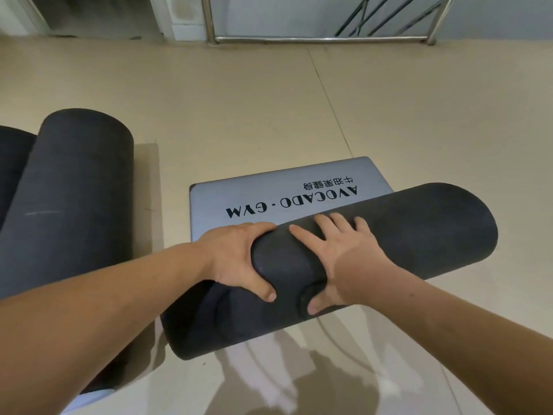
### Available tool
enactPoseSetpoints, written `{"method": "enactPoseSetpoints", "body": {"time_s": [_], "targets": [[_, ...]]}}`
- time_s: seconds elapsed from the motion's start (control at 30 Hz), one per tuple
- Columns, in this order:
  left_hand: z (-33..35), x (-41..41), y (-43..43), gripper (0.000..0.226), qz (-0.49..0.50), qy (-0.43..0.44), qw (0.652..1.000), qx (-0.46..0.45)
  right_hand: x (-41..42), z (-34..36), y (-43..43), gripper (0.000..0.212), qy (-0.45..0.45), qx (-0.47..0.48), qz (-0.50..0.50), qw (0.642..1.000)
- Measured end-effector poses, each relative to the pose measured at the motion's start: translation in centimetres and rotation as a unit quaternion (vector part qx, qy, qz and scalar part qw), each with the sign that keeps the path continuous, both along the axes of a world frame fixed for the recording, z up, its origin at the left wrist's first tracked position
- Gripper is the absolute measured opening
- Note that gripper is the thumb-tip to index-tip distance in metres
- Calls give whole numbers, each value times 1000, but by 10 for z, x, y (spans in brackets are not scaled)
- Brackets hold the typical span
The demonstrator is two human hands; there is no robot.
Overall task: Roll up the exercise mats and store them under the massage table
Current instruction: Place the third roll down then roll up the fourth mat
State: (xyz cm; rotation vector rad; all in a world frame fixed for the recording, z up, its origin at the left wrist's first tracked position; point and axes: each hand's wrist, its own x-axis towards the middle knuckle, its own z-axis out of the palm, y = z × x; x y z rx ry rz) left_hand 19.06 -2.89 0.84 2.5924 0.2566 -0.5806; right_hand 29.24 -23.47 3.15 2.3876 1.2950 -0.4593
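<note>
Head view: dark grey foam exercise mat (419, 235) part-rolled on beige floor (269, 115), long axis running near-left to far-right across body. Unrolled grey-blue tail (269, 193) with printed lettering lies just beyond fingertips, away from person. Left hand (239, 259) grips roll, fingers curled over top, thumb on near side. Right hand (341, 259) just beside it, fingers spread, pressing top, thumb dug into near side. Second rolled dark mat (74, 190) lies to left, apart.

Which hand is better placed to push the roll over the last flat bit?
Right, probably: the right hand lies flat mid-way along the roll; the left hand grips nearer its end.
</note>
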Motion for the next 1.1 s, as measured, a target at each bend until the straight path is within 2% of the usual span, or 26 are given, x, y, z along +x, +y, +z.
{"method": "enactPoseSetpoints", "body": {"time_s": [0.2,0.33,0.47,0.57,0.7,0.83,0.97,1.1], "targets": [[-4,-2,-10,125,-37,-9,999,35,-8,-1,1,133,-20,10,-13,1000],[3,1,-2,119,-21,4,1000,10,0,3,12,135,-4,-4,-32,999],[19,-20,3,108,-15,-69,982,176,28,13,28,136,50,-2,-56,997],[21,-41,14,118,-28,-63,972,224,46,23,42,130,87,22,-65,994],[-6,-45,21,148,-12,3,979,202,51,25,56,122,90,81,-79,990],[-8,-22,45,151,-14,-2,985,174,12,8,34,95,-42,143,-70,986],[-1,-1,68,141,-4,21,996,91,-25,-27,8,121,28,78,-158,984],[-2,0,55,138,6,41,997,72,-7,-44,1,118,44,149,-168,973]]}}
